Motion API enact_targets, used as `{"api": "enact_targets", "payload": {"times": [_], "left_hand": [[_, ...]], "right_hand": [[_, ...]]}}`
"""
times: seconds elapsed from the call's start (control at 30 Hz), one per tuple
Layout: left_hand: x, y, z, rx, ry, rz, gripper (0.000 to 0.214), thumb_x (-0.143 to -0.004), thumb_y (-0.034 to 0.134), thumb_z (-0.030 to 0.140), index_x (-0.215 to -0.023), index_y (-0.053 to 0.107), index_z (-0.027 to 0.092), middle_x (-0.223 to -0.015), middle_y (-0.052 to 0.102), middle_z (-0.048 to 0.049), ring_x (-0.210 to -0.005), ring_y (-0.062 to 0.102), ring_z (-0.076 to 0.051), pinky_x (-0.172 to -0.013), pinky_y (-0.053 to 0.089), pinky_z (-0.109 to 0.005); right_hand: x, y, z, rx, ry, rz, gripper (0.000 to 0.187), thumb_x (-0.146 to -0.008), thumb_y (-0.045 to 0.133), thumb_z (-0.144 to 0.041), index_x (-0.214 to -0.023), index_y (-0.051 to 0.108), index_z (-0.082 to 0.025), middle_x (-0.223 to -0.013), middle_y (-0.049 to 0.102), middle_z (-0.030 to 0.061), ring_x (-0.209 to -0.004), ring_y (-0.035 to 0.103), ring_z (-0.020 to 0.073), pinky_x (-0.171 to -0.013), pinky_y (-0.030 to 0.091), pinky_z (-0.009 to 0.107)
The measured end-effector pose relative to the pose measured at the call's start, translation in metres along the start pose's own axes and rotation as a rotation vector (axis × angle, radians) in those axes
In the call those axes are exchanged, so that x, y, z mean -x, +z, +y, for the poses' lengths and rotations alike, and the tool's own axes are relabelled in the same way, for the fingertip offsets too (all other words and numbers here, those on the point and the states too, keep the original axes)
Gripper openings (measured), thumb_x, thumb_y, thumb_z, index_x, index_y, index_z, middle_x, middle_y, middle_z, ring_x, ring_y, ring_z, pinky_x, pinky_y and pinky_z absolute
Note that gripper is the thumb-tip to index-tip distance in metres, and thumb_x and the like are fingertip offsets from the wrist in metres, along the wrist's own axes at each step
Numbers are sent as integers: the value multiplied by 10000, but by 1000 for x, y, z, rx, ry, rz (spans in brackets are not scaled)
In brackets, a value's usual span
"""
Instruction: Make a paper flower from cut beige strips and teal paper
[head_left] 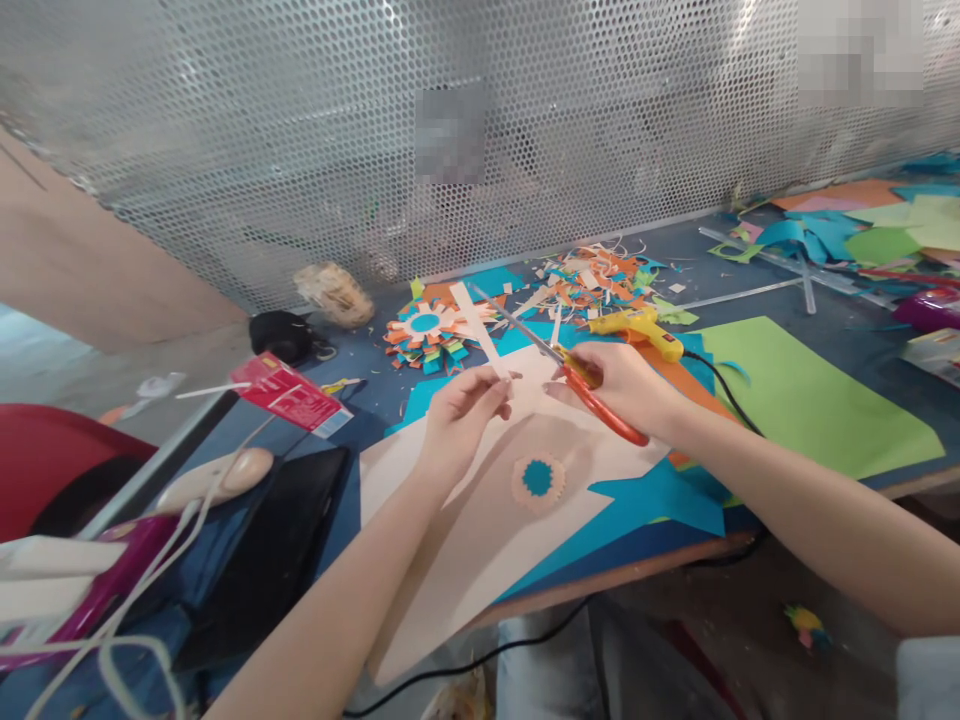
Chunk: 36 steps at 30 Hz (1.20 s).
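My left hand point(459, 410) pinches the lower end of a narrow pale paper strip point(477, 330) that stands up and leans away from me. My right hand point(619, 385) grips orange-handled scissors point(600, 405); their blades point(517, 325) point left and up, close beside the strip. Both hands hover over a large pale peach sheet point(480, 530). On that sheet lies a small peach paper flower with a blue centre point(538, 480).
A yellow glue gun point(636, 325) with a black cord lies behind my right hand. A layered orange and blue paper flower point(429, 335), a heap of scraps point(592, 275), green and blue sheets point(802, 395), a red packet point(289, 393) and a perforated metal screen point(480, 130) surround the desk.
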<state>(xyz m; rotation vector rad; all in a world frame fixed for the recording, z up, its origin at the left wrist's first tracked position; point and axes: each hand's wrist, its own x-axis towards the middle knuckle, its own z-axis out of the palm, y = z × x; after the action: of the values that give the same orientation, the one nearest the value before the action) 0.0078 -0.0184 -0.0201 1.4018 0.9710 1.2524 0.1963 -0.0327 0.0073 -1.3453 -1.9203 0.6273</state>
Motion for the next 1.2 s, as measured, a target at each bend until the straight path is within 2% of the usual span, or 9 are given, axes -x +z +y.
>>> {"api": "enact_targets", "payload": {"times": [0.13,0.4,0.7,0.87,1.2], "left_hand": [[-5,-5,2,86,44,85,87,-724,596,268,-707,582,184,-705,539,8,-614,487,-90,-516,433,-214],[-13,-15,6,186,172,172,107,-729,546,256,-654,507,190,-663,508,11,-622,512,-109,-460,409,-199],[-10,-13,7,128,184,82,134,-730,550,263,-629,526,178,-696,528,-6,-618,517,-109,-489,402,-224],[-9,-12,8,88,165,80,140,-721,534,258,-609,502,179,-679,527,-2,-608,507,-108,-501,397,-234],[-8,-14,8,87,153,55,129,-696,510,195,-570,500,173,-674,544,-4,-614,511,-116,-522,396,-252]], "right_hand": [[-1,-8,-2,146,-6,-3,358,-682,568,-499,-595,439,-176,-563,389,-46,-509,316,73,-468,215,215],[0,-11,-1,211,78,-216,441,-681,521,-597,-584,452,-173,-564,401,-26,-525,369,91,-474,221,225],[1,-10,-4,210,64,-238,489,-672,507,-640,-547,433,-173,-556,383,-26,-520,327,85,-473,217,223],[0,-9,-3,229,45,-249,509,-670,504,-652,-518,413,-174,-534,357,-29,-502,276,79,-467,191,233],[0,-8,-1,219,20,-235,525,-669,507,-653,-497,390,-171,-519,316,-40,-502,256,73,-458,178,229]]}}
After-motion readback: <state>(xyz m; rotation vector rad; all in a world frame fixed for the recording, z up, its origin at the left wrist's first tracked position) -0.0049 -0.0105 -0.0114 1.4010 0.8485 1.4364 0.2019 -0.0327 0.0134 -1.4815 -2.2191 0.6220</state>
